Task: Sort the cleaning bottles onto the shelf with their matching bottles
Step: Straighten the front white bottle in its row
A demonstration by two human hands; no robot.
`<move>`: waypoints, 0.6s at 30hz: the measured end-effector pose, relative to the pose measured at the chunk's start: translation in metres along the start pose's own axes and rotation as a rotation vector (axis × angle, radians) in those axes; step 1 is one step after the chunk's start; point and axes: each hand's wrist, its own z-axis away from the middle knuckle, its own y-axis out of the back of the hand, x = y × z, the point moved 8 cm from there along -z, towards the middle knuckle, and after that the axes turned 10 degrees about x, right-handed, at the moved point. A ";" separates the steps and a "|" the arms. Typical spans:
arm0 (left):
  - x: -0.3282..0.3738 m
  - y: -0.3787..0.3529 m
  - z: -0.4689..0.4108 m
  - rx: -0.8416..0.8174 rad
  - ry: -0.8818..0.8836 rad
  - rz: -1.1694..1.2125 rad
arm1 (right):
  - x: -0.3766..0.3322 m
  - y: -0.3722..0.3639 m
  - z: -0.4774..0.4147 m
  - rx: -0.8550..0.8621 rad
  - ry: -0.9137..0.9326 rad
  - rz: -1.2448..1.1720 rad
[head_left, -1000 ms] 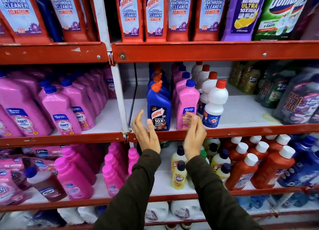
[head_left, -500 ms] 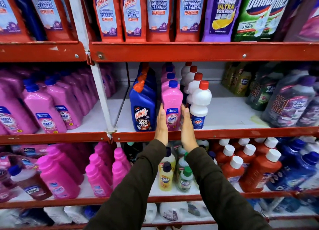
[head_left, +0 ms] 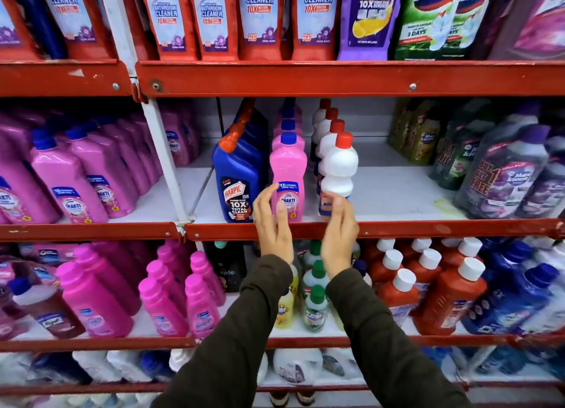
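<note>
On the middle red metal shelf (head_left: 397, 228), a pink plastic bottle with a blue cap (head_left: 288, 175) stands upright at the front edge, heading a row of matching pink bottles, between a blue plastic Harpic bottle with an orange cap (head_left: 237, 178) and a white plastic bottle with a red cap (head_left: 339, 169). The left hand (head_left: 272, 224) is open, fingers spread, just beside the pink bottle's label. The right hand (head_left: 337, 236) grips the white bottle's lower part, which tilts slightly. Both dark green sleeves (head_left: 382, 340) reach up from below.
</note>
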 end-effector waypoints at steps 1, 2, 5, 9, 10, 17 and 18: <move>0.007 -0.005 0.006 -0.003 -0.084 -0.023 | -0.011 0.012 -0.001 0.057 0.042 -0.021; 0.010 -0.011 0.009 -0.035 -0.120 -0.011 | -0.019 0.022 -0.004 0.089 0.071 -0.028; 0.018 -0.049 0.023 -0.270 -0.024 0.042 | -0.016 0.031 -0.029 0.053 0.010 -0.001; -0.017 -0.094 0.018 -0.362 0.363 0.141 | -0.003 0.017 -0.043 -0.152 -0.176 -0.046; -0.029 -0.104 0.016 -0.362 0.474 0.194 | -0.004 0.014 -0.043 -0.191 -0.185 -0.037; -0.047 -0.126 0.014 -0.399 0.640 0.284 | -0.008 0.010 -0.045 -0.228 -0.233 -0.069; -0.043 -0.125 0.015 -0.394 0.641 0.303 | -0.011 0.010 -0.044 -0.233 -0.225 -0.065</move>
